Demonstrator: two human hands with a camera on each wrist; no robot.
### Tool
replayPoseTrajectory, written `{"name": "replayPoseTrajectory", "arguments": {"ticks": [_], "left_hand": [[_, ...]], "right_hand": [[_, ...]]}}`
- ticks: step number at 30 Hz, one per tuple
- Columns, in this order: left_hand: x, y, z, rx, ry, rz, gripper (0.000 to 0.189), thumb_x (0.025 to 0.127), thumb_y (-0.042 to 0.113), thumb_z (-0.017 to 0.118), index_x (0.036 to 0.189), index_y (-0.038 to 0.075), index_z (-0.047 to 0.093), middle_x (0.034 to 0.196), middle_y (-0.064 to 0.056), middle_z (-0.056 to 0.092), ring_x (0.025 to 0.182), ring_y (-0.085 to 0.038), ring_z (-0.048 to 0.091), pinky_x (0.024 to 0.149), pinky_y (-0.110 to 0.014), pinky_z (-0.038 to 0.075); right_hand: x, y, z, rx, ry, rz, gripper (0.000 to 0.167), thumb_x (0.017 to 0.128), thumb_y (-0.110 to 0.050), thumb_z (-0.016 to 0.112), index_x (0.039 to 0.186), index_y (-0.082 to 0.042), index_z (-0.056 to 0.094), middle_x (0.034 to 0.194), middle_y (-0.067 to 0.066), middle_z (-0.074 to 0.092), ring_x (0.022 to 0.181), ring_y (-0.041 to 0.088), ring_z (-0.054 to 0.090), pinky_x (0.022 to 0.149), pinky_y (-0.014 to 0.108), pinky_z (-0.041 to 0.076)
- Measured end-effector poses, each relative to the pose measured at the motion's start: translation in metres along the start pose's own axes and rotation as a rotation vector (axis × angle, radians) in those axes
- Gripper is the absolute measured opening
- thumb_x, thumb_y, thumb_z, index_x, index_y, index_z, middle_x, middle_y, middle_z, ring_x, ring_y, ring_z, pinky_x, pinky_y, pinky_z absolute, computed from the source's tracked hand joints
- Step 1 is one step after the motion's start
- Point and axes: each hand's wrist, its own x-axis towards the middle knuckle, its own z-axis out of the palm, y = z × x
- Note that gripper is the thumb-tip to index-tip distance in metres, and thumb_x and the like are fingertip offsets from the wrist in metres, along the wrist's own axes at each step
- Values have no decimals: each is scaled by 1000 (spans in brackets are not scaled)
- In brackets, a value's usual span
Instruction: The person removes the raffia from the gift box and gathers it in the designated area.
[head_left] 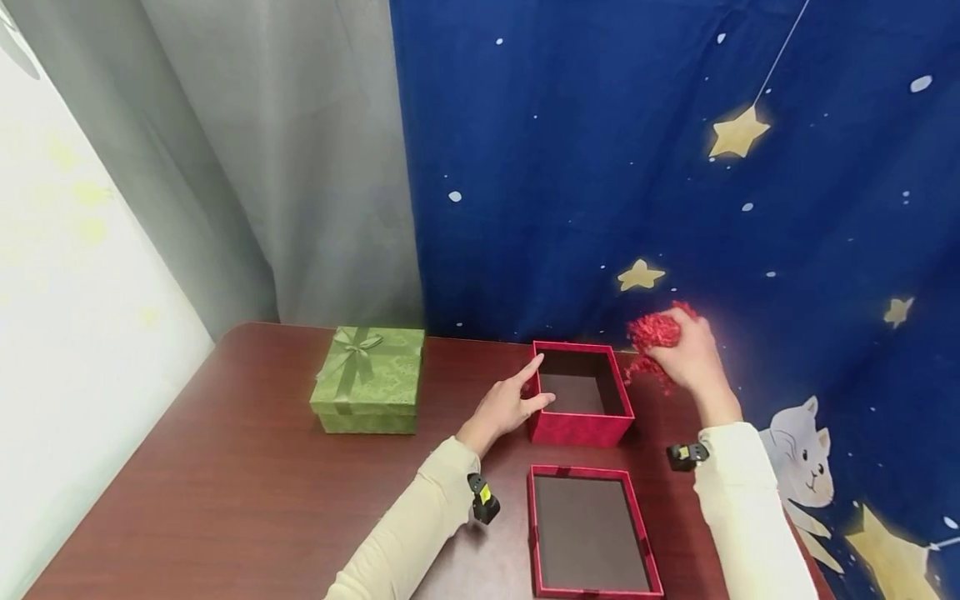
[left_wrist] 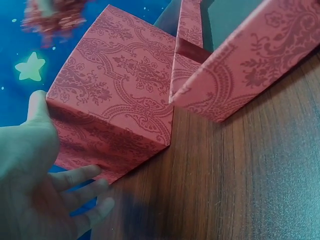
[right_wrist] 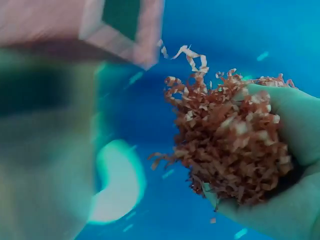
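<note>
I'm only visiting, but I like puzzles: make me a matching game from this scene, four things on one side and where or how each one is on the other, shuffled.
Things:
1. green box
2. deep red box
3. shallow red lid
4. red paper shreds

Where or how:
A. held in the right hand
B. closed, with a bow on top
C. lying inside up, lowest of the four in the head view
D. open at the top, with the left hand at its rim

Pairs: 1-B, 2-D, 3-C, 4-A
</note>
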Motion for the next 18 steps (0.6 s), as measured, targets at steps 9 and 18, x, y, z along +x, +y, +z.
{"name": "replayPoseTrajectory", "arguments": {"ticks": [9,18], "left_hand": [[-2,1,-3,-14,-4,4,79,99,45,67,165,31,28,141,-16,63,128,-32,61,107,-51,49],[-1,3,-4,37,-5,-20,78,98,48,66,165,33,28,139,-14,65,125,-31,63,101,-53,52]], "right_hand": [[-35,78,37,-34,-261,224,104,80,-13,80,155,15,13,137,52,37,126,67,41,107,73,35],[-54,85,44,-115,-417,317,106,81,-27,80,157,8,16,147,50,25,134,70,24,104,85,20]]}}
